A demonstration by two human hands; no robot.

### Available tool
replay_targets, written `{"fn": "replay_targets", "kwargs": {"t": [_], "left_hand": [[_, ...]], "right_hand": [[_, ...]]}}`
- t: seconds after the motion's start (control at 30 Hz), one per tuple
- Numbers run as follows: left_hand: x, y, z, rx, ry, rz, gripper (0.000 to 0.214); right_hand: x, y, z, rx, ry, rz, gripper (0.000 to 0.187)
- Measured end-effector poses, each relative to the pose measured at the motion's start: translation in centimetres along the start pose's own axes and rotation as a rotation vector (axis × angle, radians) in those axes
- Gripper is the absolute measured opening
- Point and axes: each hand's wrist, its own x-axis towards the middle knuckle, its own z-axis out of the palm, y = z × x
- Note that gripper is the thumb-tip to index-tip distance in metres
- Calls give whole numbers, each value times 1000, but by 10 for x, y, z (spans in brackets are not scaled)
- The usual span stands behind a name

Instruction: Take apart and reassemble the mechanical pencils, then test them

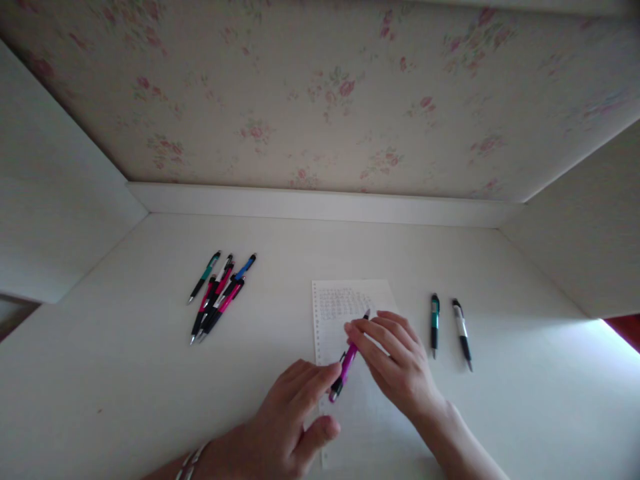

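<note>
Head view showed the right hand gripping the purple pen near its front, the fingers closed about it and the tip pointing up the page. The pen lay slantwise over the sheet, below the written lines. The left hand had its thumb spread wide and its fingertips beside the pen's clip end; whether they touched, I cannot tell. Well to the left lay a pile of pens; near the right hand, a teal pen and a white pen.

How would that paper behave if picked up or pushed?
The paper would probably flop, looking thin and flat. Pushed, it might slide or buckle on the smooth-looking desk. Its holed left edge may tear easily.
</note>
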Motion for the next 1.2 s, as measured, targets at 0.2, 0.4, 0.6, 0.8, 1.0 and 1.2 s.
{"fn": "replay_targets", "kwargs": {"t": [0.2,0.4,0.6,0.8,1.0,1.2], "left_hand": [[-2,-4,11,-38,56,-171,42],[7,-7,9,143,67,-167,19],[20,-35,-40,796,122,-245,14],[11,-61,-86,1270,112,-536,25],[6,-73,-90,1322,25,-718,32],[4,-77,-88,1313,21,-665,31]], "right_hand": [[-27,39,-11,-257,224,556,49],[-53,74,-11,-453,-54,635,31],[-53,80,-16,-544,-245,669,27],[-46,73,-16,-547,-107,697,33],[-41,61,-8,-414,12,662,36],[-44,61,-3,-296,24,604,34]]}}
